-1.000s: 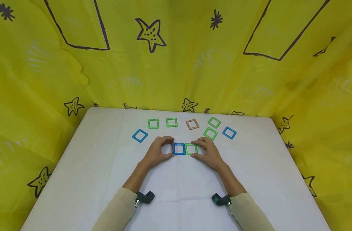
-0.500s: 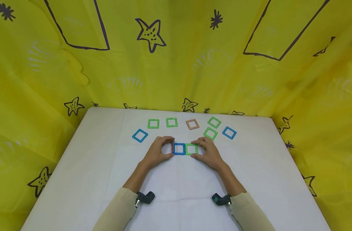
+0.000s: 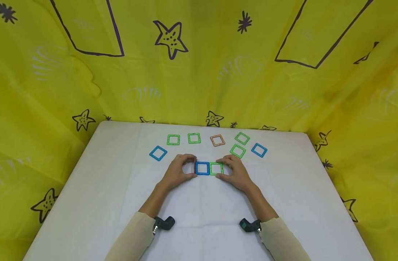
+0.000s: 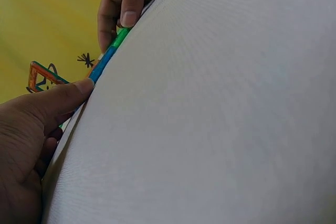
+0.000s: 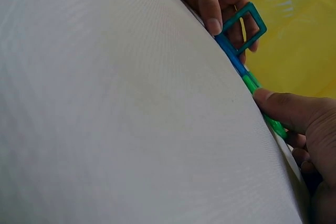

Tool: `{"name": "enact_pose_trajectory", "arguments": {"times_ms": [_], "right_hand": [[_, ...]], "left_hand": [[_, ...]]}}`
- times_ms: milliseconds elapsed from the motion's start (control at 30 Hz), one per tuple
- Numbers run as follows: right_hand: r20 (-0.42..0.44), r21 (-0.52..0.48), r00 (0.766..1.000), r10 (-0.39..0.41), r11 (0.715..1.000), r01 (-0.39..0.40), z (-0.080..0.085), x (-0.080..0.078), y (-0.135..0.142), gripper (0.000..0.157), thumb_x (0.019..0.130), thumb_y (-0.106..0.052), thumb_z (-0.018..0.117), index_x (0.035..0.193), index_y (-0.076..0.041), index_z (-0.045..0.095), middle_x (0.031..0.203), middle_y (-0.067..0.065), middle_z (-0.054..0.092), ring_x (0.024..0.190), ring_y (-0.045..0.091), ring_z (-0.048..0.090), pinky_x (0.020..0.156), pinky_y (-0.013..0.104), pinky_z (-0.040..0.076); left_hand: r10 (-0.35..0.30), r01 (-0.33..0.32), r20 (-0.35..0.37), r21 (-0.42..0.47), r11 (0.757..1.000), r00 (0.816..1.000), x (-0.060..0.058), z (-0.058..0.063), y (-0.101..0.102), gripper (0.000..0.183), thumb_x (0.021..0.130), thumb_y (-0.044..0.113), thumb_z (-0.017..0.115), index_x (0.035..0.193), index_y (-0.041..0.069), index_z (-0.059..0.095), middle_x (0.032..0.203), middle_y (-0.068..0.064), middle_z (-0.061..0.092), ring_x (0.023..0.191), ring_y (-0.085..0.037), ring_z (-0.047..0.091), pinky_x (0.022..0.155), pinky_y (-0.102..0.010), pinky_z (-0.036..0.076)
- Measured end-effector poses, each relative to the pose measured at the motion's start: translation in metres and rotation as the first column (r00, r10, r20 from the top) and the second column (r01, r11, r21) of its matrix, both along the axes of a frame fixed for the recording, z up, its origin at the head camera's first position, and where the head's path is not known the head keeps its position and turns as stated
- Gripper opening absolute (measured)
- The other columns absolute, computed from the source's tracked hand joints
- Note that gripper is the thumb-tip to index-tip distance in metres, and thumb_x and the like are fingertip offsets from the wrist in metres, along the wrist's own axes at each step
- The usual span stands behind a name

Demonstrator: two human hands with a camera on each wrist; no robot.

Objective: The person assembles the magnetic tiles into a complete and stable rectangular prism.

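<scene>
A blue square magnetic tile and a green one lie flat, edge to edge, on the white table. My left hand pinches between thumb and fingers at the blue tile's left edge, where another square tile stands upright. That standing tile looks orange in the left wrist view and teal in the right wrist view; from the head it shows as a thin line. With thumb and fingers on opposite edges, my right hand holds the green tile, whose right side it partly covers.
Behind the hands lie loose square tiles: blue ones at left and right, an orange tile in the middle, and several green tiles. A yellow patterned curtain surrounds the table.
The standing tile and the blue tile have shifted very slightly left at my left fingertips. My right hand and the green tile have stayed in place.
</scene>
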State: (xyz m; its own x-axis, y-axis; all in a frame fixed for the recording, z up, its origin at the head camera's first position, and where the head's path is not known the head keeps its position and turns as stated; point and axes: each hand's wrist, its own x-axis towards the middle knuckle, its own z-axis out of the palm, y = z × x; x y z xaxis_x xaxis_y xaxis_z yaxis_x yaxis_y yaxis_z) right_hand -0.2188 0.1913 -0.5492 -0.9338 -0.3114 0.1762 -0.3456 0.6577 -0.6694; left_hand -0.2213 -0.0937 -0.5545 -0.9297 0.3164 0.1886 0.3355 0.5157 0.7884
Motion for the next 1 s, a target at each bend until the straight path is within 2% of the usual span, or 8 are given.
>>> {"name": "enact_pose_trajectory", "arguments": {"times_ms": [500, 600, 767, 867, 1000], "right_hand": [[0.019, -0.019, 1.0, 0.0, 1.0, 0.001, 0.001, 0.001, -0.001, 0.052, 0.082, -0.025, 0.093, 0.129, -0.015, 0.075, 0.125, 0.007, 0.061, 0.121, 0.031, 0.052, 0.106, 0.055, 0.043], [0.055, -0.058, 0.998, -0.013, 0.998, 0.016, 0.004, 0.001, 0.0, 0.053, 0.083, -0.024, 0.091, 0.132, -0.016, 0.073, 0.127, 0.005, 0.062, 0.114, 0.028, 0.053, 0.101, 0.051, 0.045], [0.091, -0.17, 0.995, -0.044, 0.984, 0.059, 0.008, 0.0, 0.004, 0.052, 0.088, -0.021, 0.088, 0.136, -0.015, 0.069, 0.116, 0.006, 0.059, 0.098, 0.025, 0.049, 0.085, 0.041, 0.043], [0.089, -0.208, 0.991, -0.096, 0.972, 0.113, 0.011, -0.003, 0.013, 0.048, 0.091, -0.02, 0.086, 0.136, -0.013, 0.068, 0.117, 0.008, 0.058, 0.099, 0.025, 0.049, 0.081, 0.038, 0.042], [0.069, -0.21, 0.969, -0.239, 0.946, 0.248, 0.016, -0.011, 0.036, 0.044, 0.095, -0.019, 0.082, 0.135, -0.009, 0.067, 0.127, 0.011, 0.06, 0.108, 0.028, 0.051, 0.087, 0.041, 0.043]], "left_hand": [[0.014, -0.014, 0.012, -0.008, 1.0, 1.0, -0.001, 0.0, 0.0, 0.066, 0.08, 0.017, 0.095, 0.138, 0.013, 0.066, 0.133, 0.001, 0.07, 0.125, -0.023, 0.055, 0.11, -0.04, 0.046], [0.013, -0.013, 0.013, -0.009, 1.0, 1.0, -0.001, 0.0, -0.001, 0.066, 0.079, 0.017, 0.095, 0.139, 0.013, 0.066, 0.133, 0.0, 0.07, 0.126, -0.023, 0.055, 0.11, -0.041, 0.046], [0.016, -0.016, 0.02, -0.013, 1.0, 1.0, -0.001, 0.0, -0.001, 0.068, 0.078, 0.017, 0.095, 0.139, 0.014, 0.066, 0.134, 0.0, 0.07, 0.126, -0.023, 0.055, 0.111, -0.042, 0.045], [0.014, -0.014, 0.027, -0.017, 1.0, 1.0, -0.001, 0.0, -0.001, 0.068, 0.078, 0.018, 0.095, 0.14, 0.014, 0.066, 0.134, 0.0, 0.07, 0.127, -0.023, 0.055, 0.111, -0.042, 0.045], [0.014, -0.013, 0.03, -0.016, 1.0, 0.999, -0.001, -0.001, -0.001, 0.068, 0.079, 0.018, 0.095, 0.14, 0.013, 0.066, 0.134, 0.0, 0.07, 0.128, -0.024, 0.055, 0.112, -0.043, 0.045]]}}
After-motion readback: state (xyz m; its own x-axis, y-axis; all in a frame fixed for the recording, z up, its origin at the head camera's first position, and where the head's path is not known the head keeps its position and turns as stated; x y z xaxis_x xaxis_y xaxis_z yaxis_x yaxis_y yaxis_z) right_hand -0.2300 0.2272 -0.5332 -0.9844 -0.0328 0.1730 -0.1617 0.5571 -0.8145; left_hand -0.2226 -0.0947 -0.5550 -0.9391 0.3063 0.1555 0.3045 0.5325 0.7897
